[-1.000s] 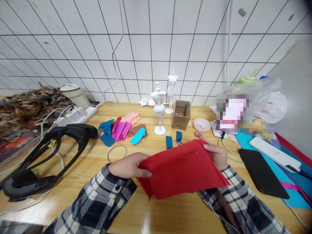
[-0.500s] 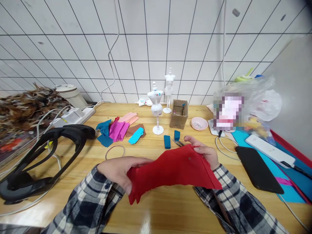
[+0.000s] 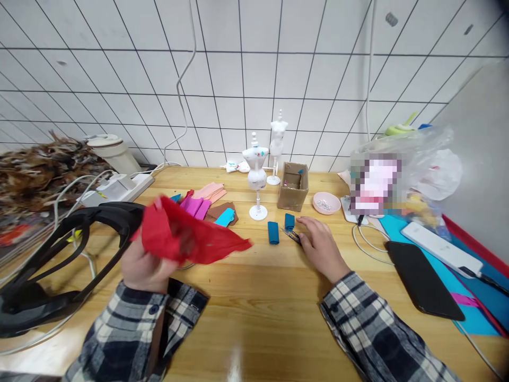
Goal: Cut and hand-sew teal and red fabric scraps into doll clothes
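A piece of red fabric is bunched in my left hand, which is closed and raised over the table on the left. The cloth is blurred and its free end points right. My right hand reaches down to the tabletop, fingers stretched out and apart. Its fingertips are at the handle of small scissors; part of that handle is hidden under the hand. Beside the scissors lie two folded teal fabric pieces, one left and one just behind.
Two white mannequin stands rise near a cardboard box and a pink bowl. Coloured fabric scraps lie at left, near a black headset frame. A black phone and cables lie at right.
My right hand has let go of the red fabric and come down to the scissors. My left hand has carried the fabric up and to the left.
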